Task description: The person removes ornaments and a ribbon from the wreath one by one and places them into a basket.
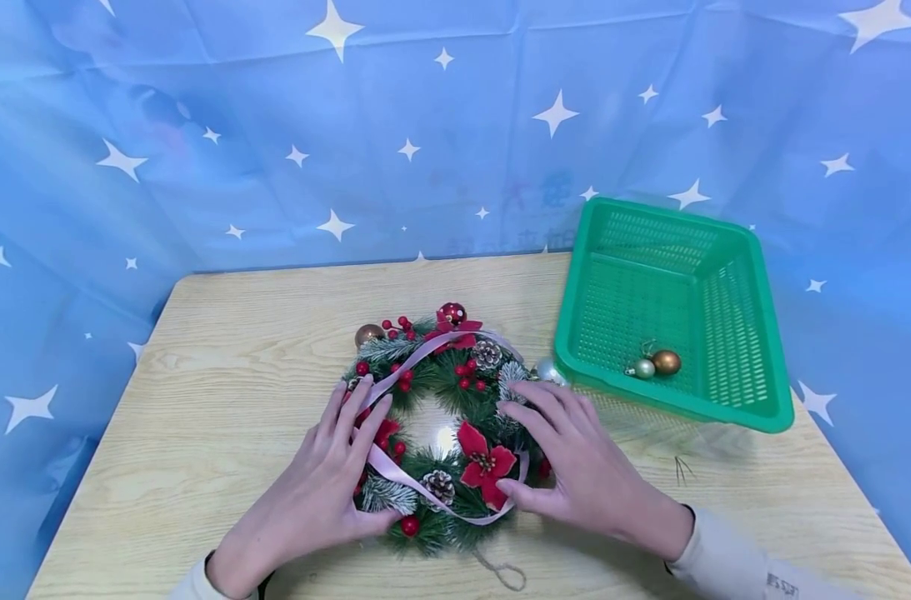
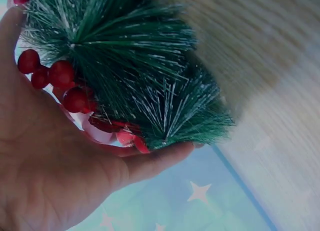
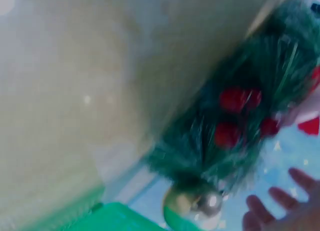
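The wreath (image 1: 447, 375) lies on the desk (image 1: 230, 367) between the two hands, toward the near side, its outer rim of pine tips well apart from the back edge. The left hand (image 1: 327, 475) rests at the wreath's left rim, fingers straight and somewhat apart over the greenery, thumb spread away along the lower rim. The right hand (image 1: 583, 467) is at the opposite rim, fingers extended and apart, thumb tip at the red flower (image 1: 485, 462); the right wrist view is blurred, so its exact contact is hard to tell. A pale ribbon (image 1: 402, 477) loops over the wreath and passes under the left fingers. A broad stretch of wood runs from the left rim to the desk's left edge. Room is tighter at right: a silver ball (image 1: 548, 371) sits between the wreath and the near left corner of the green basket (image 1: 770, 333), which covers the desk's back right corner. Inside, a copper ball (image 1: 666, 362) and a pale ball (image 1: 644, 368) lie near its front wall. A twine loop (image 1: 509, 575) reaches from the wreath toward the person.
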Demonstrator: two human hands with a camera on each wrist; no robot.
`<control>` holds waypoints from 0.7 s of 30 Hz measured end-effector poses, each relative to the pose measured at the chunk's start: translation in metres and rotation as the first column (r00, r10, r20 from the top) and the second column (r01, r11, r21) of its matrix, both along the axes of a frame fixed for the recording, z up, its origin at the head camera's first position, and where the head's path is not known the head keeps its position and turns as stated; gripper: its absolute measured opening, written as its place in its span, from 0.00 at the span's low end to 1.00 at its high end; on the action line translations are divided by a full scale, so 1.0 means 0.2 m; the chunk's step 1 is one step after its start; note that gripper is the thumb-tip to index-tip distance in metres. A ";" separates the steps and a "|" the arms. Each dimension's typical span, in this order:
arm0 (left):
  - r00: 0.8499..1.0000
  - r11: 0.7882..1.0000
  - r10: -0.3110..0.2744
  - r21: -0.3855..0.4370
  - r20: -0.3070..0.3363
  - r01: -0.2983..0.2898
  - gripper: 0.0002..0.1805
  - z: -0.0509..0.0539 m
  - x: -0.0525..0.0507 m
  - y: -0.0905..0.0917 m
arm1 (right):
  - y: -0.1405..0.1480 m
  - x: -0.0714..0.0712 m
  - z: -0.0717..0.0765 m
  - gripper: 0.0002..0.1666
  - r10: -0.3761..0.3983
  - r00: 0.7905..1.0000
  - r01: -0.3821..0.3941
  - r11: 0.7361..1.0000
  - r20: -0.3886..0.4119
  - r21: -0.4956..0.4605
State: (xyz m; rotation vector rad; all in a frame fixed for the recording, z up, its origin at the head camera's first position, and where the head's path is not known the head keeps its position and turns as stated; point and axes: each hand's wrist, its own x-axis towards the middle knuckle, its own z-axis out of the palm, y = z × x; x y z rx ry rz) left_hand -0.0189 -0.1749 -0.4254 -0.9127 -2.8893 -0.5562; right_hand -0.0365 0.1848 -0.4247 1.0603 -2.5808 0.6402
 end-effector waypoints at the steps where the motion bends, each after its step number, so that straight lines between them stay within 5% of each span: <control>1: 1.000 1.000 -0.010 0.004 -0.001 0.010 0.75 0.00 -0.01 -0.01 | 0.00 -0.02 0.00 0.51 0.023 1.000 -0.023 1.000 -0.006 -0.003; 11: 0.997 0.997 -0.061 0.044 0.044 0.059 0.76 0.00 -0.05 -0.05 | 0.01 -0.10 -0.01 0.59 0.068 0.995 -0.077 0.990 0.076 0.117; 21: 0.998 0.999 -0.022 0.033 0.051 0.020 0.76 0.01 -0.02 -0.04 | -0.02 -0.09 -0.04 0.58 0.007 1.000 -0.009 0.986 0.016 0.164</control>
